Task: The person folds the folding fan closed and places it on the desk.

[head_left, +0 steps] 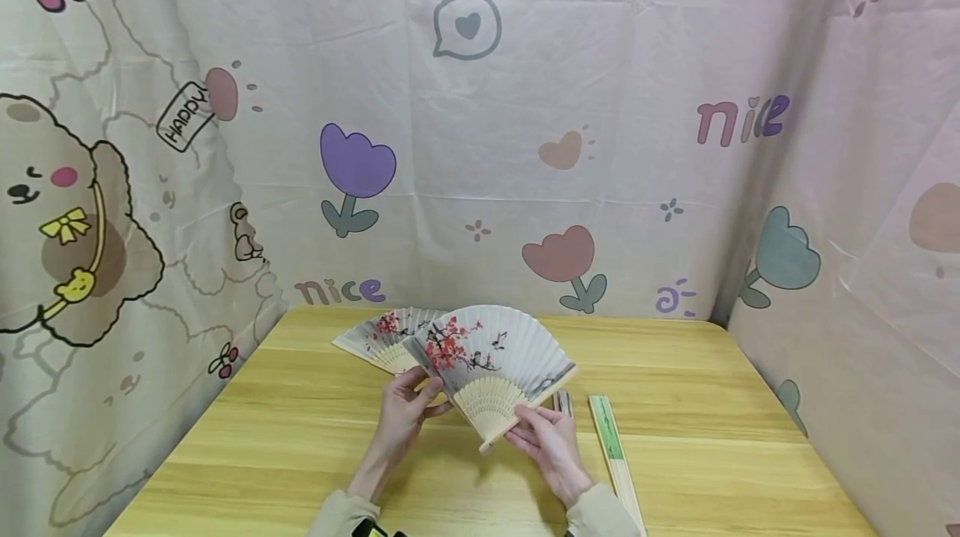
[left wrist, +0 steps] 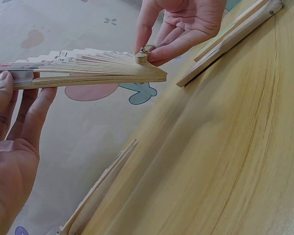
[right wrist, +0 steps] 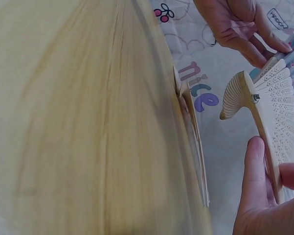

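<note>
A white folding fan (head_left: 517, 345) with red blossoms and small birds is spread wide above the table, its pale pierced ribs meeting at a rivet at the bottom. My left hand (head_left: 402, 412) pinches its left edge between thumb and fingers. On the other side, my right hand (head_left: 551, 441) grips the right outer rib, low down near the pivot. Seen edge-on in the left wrist view, the fan's ribs (left wrist: 107, 73) stack up toward the rivet. In the right wrist view, thumb and fingers of the right hand (right wrist: 269, 210) hold the outer rib.
Behind the left hand, a second spread fan (head_left: 386, 341) with red blossoms lies on the wooden table (head_left: 247, 429). To the right lies a folded fan with a green strip (head_left: 609, 433). Another folded fan (head_left: 563, 402) is partly hidden behind the right hand. Printed cloth (head_left: 480, 128) hangs behind.
</note>
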The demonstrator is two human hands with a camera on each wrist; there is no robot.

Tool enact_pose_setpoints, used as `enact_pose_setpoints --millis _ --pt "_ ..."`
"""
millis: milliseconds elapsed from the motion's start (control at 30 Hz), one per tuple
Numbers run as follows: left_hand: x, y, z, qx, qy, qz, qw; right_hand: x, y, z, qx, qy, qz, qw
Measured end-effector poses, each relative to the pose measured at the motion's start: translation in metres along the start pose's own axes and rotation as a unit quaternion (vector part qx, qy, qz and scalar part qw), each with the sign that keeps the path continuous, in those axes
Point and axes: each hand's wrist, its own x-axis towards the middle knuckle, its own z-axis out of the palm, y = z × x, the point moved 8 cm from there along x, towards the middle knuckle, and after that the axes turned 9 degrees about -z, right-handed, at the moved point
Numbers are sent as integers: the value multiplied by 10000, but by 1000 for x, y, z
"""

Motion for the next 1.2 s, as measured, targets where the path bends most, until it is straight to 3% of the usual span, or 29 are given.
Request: enact_pose_setpoints --millis 1200 --pt "0 -5 8 -155 -556 -70 9983 0 3 0 -32 60 151 9999"
